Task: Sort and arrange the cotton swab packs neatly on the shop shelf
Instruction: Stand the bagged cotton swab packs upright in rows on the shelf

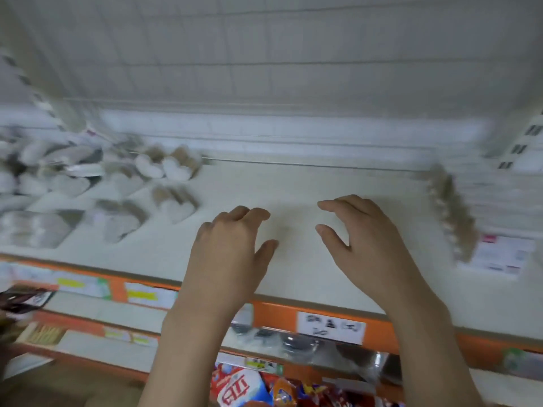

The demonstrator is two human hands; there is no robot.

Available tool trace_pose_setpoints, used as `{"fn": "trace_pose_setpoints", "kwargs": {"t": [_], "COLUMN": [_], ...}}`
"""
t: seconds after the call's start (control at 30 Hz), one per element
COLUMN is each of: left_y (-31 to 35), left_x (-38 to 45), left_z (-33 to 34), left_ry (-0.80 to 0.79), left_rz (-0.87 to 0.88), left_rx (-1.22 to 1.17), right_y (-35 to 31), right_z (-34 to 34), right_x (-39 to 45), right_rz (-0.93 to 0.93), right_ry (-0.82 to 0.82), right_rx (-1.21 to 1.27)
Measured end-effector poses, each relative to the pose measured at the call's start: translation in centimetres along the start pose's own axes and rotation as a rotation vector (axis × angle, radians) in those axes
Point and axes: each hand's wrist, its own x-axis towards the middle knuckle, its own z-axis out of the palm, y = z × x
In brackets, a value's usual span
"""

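Cotton swab packs [88, 183]: a loose scatter of heart-shaped and round packs is seen on the left part of the shelf, well apart from both hands; the picture is blurred, so no count can be given.
Snack packets [244, 386]: nearest the viewer, on a lower shelf, red, white and orange packets are seen; large red lettering is printed on one, but it cannot be read.
Price label [330, 327]: a white handwritten tag is fixed to the orange front edge of the shelf; its writing is too blurred to be read.
Left hand [232, 248]: it is held over the bare middle of the shelf with fingers loosely curled and nothing grasped.
Right hand [361, 239]: it is held just beside the left, fingers bent and relaxed, nothing grasped.
Likely reason: the hands are judged to be poised over the cleared space where packs are to be lined up.
Shelf [308, 186]: a pale flat surface, bare in the middle.
Row at right [452, 210]: a line of small packs is stood along the right side, possibly already arranged; a white card with a pink mark lies beside it, unreadable.
Back panel [264, 54]: a pale slatted wall is seen farthest away.
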Motion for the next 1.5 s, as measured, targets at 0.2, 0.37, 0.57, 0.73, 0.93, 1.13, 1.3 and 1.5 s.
{"fn": "trace_pose_setpoints", "kwargs": {"t": [0.2,0.37,0.57,0.73,0.93,1.13,1.3,1.5], "left_y": [-11.9,-18.5,-21.2,-21.3,-23.4,-27.6,-32.7,-40.1], "left_x": [-2.0,-3.2,-2.3,-1.0,-0.2,0.4,1.7,5.1], "left_z": [-5.5,-7.8,-8.1,-7.7,-8.9,-10.4,-11.8,-15.0], "left_ry": [0.018,0.014,0.002,0.008,0.063,0.069,0.085,0.057], "left_rz": [-0.147,-0.233,-0.264,-0.268,-0.270,-0.293,-0.262,-0.132], "left_rx": [0.065,0.055,0.018,-0.015,0.008,0.024,0.007,0.017], "right_y": [-10.2,-15.4,-17.0,-16.4,-17.3,-19.9,-23.5,-28.7], "right_z": [7.0,10.8,12.0,12.4,13.8,15.6,18.2,20.9], "right_x": [2.9,4.5,6.4,8.2,10.0,12.2,14.5,19.3], "right_rz": [-0.082,-0.110,-0.127,-0.129,-0.141,-0.173,-0.136,-0.120], "right_ry": [-0.095,-0.142,-0.153,-0.142,-0.135,-0.155,-0.134,-0.104], "right_rx": [0.050,0.044,0.025,0.045,0.085,0.063,0.060,0.050]}}
